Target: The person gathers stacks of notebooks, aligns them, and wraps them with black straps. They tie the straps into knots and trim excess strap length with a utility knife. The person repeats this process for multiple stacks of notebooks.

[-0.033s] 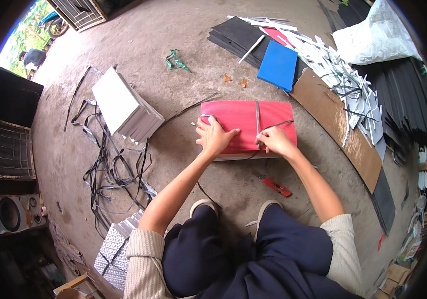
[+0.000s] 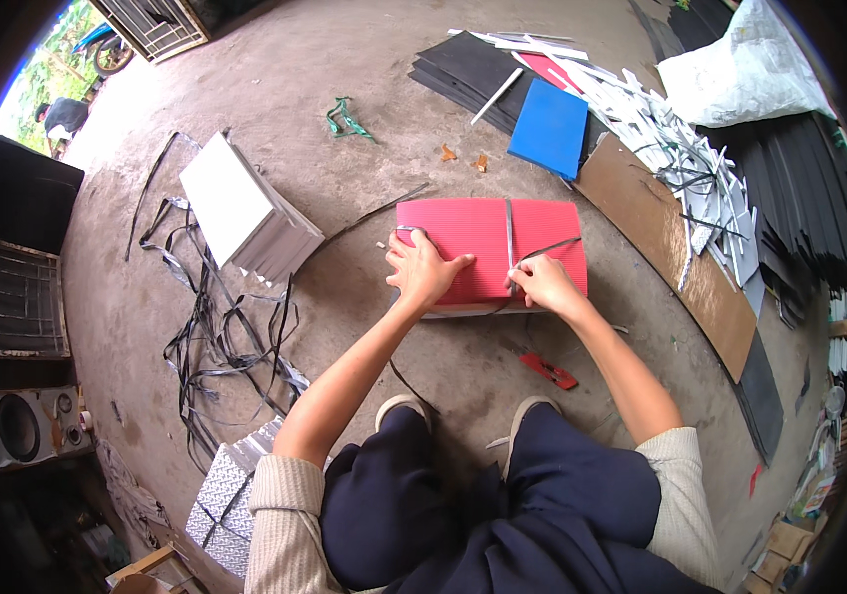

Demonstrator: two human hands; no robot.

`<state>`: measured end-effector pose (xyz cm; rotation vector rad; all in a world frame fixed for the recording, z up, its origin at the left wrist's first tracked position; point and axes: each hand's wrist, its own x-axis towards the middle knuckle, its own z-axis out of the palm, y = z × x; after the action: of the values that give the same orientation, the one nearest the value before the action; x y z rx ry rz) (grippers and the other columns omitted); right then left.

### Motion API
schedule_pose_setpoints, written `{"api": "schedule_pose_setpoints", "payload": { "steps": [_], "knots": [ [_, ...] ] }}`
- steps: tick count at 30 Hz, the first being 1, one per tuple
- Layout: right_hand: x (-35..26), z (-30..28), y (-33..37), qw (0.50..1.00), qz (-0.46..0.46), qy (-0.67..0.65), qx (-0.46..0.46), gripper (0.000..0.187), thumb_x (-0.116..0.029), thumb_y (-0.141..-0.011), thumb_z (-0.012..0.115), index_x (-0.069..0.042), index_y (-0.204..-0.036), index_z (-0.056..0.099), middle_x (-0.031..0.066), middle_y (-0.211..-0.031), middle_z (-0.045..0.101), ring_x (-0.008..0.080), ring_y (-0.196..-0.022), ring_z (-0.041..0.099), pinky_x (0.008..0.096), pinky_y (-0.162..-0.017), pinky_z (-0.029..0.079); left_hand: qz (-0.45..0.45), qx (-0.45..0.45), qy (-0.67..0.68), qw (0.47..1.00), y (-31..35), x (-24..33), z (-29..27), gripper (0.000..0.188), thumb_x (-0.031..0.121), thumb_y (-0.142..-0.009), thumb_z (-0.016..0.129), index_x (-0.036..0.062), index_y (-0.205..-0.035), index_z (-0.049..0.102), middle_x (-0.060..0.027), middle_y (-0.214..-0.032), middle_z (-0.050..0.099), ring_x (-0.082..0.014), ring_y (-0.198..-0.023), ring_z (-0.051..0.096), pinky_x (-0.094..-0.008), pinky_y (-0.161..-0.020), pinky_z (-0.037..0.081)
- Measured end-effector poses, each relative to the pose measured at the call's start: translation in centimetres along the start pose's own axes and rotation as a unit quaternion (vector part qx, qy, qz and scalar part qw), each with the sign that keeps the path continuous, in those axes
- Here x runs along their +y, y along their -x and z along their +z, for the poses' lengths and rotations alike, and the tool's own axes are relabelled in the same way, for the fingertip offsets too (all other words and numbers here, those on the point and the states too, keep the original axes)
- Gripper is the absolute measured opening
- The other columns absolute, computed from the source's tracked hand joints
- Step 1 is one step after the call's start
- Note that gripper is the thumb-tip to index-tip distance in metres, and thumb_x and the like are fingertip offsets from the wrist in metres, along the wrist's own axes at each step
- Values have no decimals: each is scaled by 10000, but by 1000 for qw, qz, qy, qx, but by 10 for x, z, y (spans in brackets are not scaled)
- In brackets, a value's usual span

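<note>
A stack topped with a red ribbed sheet [image 2: 463, 233] lies on the floor in front of me, a pale edge showing under its near side. A dark flat strap [image 2: 510, 230] crosses its top, right of the middle, and a loose strap end points up to the right. Pressed on the stack's left part, my left hand [image 2: 422, 272] has its fingers and thumb spread; a short bit of strap shows by its fingertips. My right hand [image 2: 547, 284] pinches the strap near the front edge. A red tool [image 2: 549, 371], perhaps a cutter, lies below the stack.
To the left are a white stack of sheets [image 2: 226, 203] and tangled black straps [image 2: 211, 327]. A strapped patterned bundle [image 2: 221, 510] sits near my left leg. On the right lie a blue sheet [image 2: 549, 129], a brown board [image 2: 661, 243], white strips [image 2: 641, 139] and a white sack [image 2: 745, 74].
The whole view has shifted very slightly. Both hands keep nearly the same places on the red stack.
</note>
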<state>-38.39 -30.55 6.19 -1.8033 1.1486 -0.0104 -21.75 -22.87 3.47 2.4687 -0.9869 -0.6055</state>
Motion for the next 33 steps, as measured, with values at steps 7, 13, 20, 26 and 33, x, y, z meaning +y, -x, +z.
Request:
{"api": "schedule_pose_setpoints", "payload": {
  "steps": [7,13,20,26,33],
  "knots": [
    [3,23,-20,981,-8,-192,1,245,-137,-881,454,59,-851,597,69,-712,620,68,-448,477,220,-451,396,4,-11,-6,1000,0,4,5,855,503,-568,735,20,-1153,340,-272,-1277,185,-442,-1155,264,-614,-774,362],
    [-2,7,-64,964,-46,-229,126,218,-134,-868,470,27,-810,605,53,-736,635,67,-513,479,235,-495,405,17,-20,-3,1000,-2,-2,2,862,493,-559,743,24,-1155,333,-270,-1280,174,-446,-1157,252,-625,-777,352],
    [-3,11,-83,973,-59,-178,132,219,-148,-865,474,10,-782,600,100,-676,618,137,-540,542,293,-536,439,12,-30,7,999,0,2,1,937,561,-540,724,-14,-1168,335,-282,-1293,171,-439,-1201,223,-637,-822,318],
    [-39,-48,-15,956,-101,188,203,386,-259,-897,417,47,-725,578,204,-677,591,308,-669,602,395,-626,452,111,71,-128,983,1,0,-15,619,467,-724,614,-22,-1058,434,-198,-1309,207,-385,-1207,235,-616,-794,347],
    [-43,-51,2,918,-127,339,162,412,-267,-875,434,-9,-593,587,178,-625,597,311,-614,611,414,-564,487,157,9,-64,985,-19,9,-39,314,299,-841,422,32,-819,587,-210,-749,593,-390,-720,578,-467,-661,455]
  ]
}}
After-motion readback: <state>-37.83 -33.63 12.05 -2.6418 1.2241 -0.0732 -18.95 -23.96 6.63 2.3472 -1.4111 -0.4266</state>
